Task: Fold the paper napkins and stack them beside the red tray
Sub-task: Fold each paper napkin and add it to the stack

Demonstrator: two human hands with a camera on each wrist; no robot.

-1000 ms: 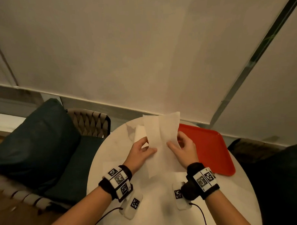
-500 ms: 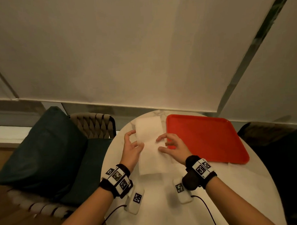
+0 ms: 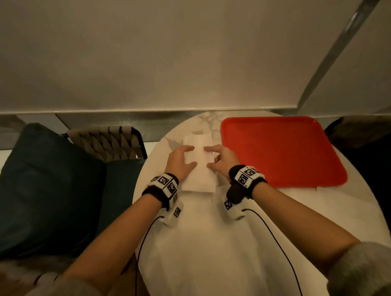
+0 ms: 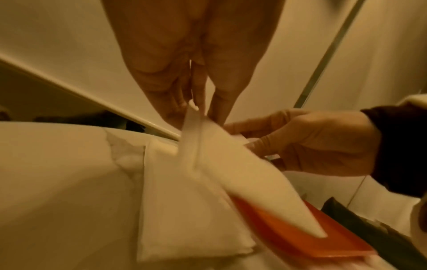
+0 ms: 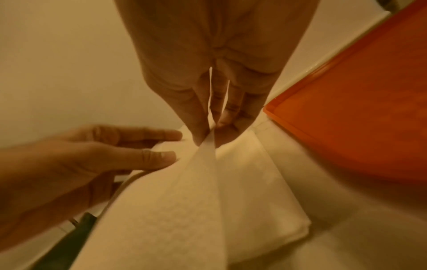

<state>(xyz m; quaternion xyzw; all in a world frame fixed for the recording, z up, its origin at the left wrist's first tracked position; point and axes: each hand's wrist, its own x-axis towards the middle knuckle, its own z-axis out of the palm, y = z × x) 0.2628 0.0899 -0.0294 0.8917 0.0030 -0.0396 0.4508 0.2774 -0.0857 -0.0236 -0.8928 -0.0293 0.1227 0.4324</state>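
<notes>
A white paper napkin (image 3: 200,176) hangs low over a stack of folded napkins (image 4: 184,210) on the round white table (image 3: 216,257), just left of the red tray (image 3: 278,149). My left hand (image 3: 190,155) pinches its left edge, fingers (image 4: 196,102) closed on the paper. My right hand (image 3: 209,157) pinches the right edge, and in the right wrist view its fingertips (image 5: 203,131) squeeze the sheet. The stack (image 5: 265,182) lies under the held napkin, close beside the tray's edge (image 5: 300,127).
A woven chair (image 3: 110,142) with a dark teal cushion (image 3: 43,186) stands left of the table. A dark seat (image 3: 372,163) is at the right. A pale blind fills the back. A flat white sheet (image 3: 302,190) lies at the tray's near edge.
The napkin stood raised between my hands a second ago. Both hands have moved forward and down, bringing it flatter over the stack beside the tray.
</notes>
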